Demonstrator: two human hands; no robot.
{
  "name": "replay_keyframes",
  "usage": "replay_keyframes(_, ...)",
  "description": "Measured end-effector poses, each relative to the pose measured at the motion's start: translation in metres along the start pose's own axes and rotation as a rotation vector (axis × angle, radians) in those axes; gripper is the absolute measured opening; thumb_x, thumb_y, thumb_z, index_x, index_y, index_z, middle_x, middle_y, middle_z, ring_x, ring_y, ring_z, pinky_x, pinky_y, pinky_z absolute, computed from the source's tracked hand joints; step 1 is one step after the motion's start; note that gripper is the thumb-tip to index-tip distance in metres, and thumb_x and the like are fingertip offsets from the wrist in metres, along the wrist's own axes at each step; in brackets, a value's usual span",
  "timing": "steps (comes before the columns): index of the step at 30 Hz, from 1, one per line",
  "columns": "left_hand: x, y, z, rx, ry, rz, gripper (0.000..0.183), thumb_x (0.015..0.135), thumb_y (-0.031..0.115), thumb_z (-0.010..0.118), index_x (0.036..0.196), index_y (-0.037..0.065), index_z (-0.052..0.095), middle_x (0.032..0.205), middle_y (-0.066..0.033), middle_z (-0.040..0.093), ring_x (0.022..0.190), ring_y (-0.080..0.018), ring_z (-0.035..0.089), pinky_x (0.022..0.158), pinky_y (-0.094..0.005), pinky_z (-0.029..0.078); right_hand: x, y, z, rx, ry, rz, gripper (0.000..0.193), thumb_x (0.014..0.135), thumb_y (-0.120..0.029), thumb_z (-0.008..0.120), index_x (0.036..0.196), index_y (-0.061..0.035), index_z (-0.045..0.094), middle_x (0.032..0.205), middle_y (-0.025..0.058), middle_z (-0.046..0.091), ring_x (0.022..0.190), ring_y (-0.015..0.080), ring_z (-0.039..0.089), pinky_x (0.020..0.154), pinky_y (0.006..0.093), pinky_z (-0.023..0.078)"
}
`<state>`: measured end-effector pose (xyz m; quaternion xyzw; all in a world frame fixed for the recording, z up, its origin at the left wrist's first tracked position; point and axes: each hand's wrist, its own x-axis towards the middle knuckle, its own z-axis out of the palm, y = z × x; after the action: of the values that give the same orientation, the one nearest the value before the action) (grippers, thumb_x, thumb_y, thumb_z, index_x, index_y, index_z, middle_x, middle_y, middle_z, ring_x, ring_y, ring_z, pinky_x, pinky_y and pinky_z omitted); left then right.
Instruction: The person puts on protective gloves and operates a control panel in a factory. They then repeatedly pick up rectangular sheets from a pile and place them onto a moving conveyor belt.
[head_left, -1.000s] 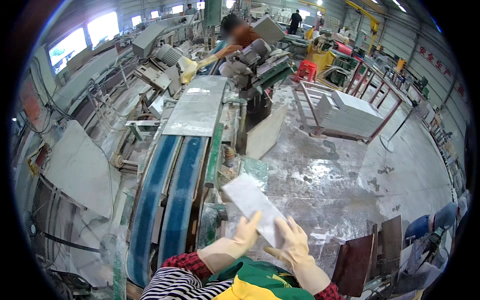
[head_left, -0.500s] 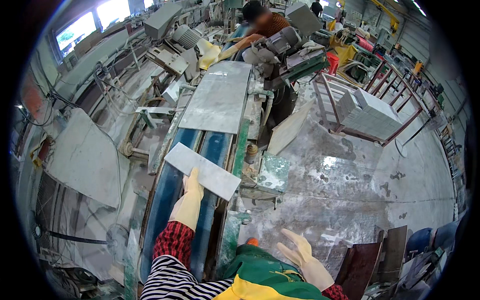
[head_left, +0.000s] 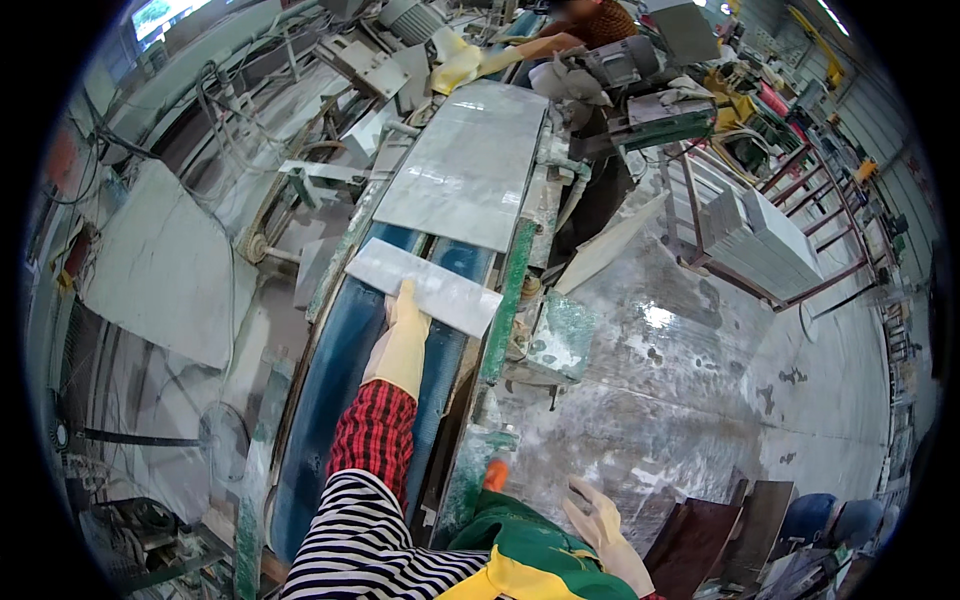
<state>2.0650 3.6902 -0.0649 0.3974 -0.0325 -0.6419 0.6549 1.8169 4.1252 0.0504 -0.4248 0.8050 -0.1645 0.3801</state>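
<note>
My left hand [head_left: 402, 335], in a cream rubber glove, grips the near edge of a narrow pale marble strip [head_left: 440, 292]. The strip lies slantwise over two blue conveyor belts [head_left: 345, 345]; whether it rests flat on them I cannot tell. Just beyond it, a small gap away, a larger grey-white marble slab [head_left: 460, 165] lies on the same belts, its surface shiny. My right hand [head_left: 597, 525], gloved alike, hangs low at the right beside my green and yellow apron [head_left: 540, 560], fingers apart and holding nothing.
Past the slab, a co-worker's yellow-gloved hand [head_left: 457, 62] reaches over the line near a motor [head_left: 622, 62]. A green metal rail [head_left: 508, 300] borders the belts. At right stands a red-brown rack with stacked pale tiles [head_left: 760, 235]; a large marble offcut [head_left: 165, 265] leans left.
My left arm has reached farther forward, bringing the marble strip closer to the large slab and turning it more nearly parallel to the slab's edge. The view has shifted; my right hand stays low.
</note>
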Motion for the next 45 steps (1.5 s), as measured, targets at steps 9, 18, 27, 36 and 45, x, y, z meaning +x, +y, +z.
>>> replay_keyframes(9, 0.037, -0.014, 0.018, 0.022, 0.149, 0.063, 0.052, 0.100, 0.009, 0.060, 0.147, 0.019, 0.043, 0.138, -0.0150, 0.057, 0.118, -0.0357, 0.064, 0.091, -0.0541, 0.060, 0.000, -0.004, -0.002, -0.023, -0.152, 0.136, 0.055, 0.090, -0.038, 0.070, 0.140, -0.0157, 0.062, 0.136, 0.0143, 0.066, 0.125, 0.0356, 0.062, 0.104, 0.0413, 0.049)
replay_keyframes(18, 0.058, -0.009, 0.041, 0.456, 0.300, 0.003, 0.043, 0.101, 0.029, 0.060, 0.137, 0.010, 0.044, 0.133, -0.0141, 0.057, 0.113, -0.0307, 0.065, 0.083, -0.0489, 0.062, 0.000, 0.005, 0.002, -0.006, -0.144, 0.091, 0.055, 0.089, -0.039, 0.070, 0.138, -0.0135, 0.064, 0.135, 0.0136, 0.067, 0.125, 0.0341, 0.062, 0.104, 0.0405, 0.048)
replay_keyframes(27, 0.022, 0.077, 0.052, 1.599, -0.102, -0.447, 0.065, 0.103, 0.058, 0.041, 0.096, 0.003, 0.074, 0.100, -0.0168, 0.077, 0.082, -0.0217, 0.075, 0.071, -0.0324, 0.060, 0.018, -0.002, 0.009, -0.084, -0.127, -0.028, 0.049, 0.087, -0.035, 0.070, 0.132, -0.0134, 0.068, 0.124, 0.0154, 0.071, 0.106, 0.0344, 0.069, 0.094, 0.0402, 0.053)
replay_keyframes(36, 0.012, 0.093, 0.039, 1.296, -0.005, 1.088, 0.026, 0.104, 0.017, 0.055, 0.108, -0.005, 0.068, 0.104, -0.0206, 0.073, 0.102, -0.0330, 0.070, 0.089, -0.0383, 0.054, 0.103, -0.055, -0.003, -0.053, -0.138, -0.118, 0.048, 0.089, -0.034, 0.069, 0.131, -0.0120, 0.066, 0.115, 0.0231, 0.071, 0.108, 0.0408, 0.068, 0.092, 0.0432, 0.054)
replay_keyframes(45, 0.068, 0.060, 0.056, 1.311, 0.262, 1.091, 0.028, 0.105, 0.008, 0.051, 0.129, -0.002, 0.062, 0.118, -0.0210, 0.070, 0.114, -0.0333, 0.067, 0.100, -0.0403, 0.052, 0.294, -0.165, 0.050, 0.054, 0.246, -0.423, 0.074, 0.099, -0.034, 0.063, 0.158, -0.0037, 0.031, 0.150, 0.0271, 0.048, 0.138, 0.0400, 0.048, 0.114, 0.0397, 0.038)
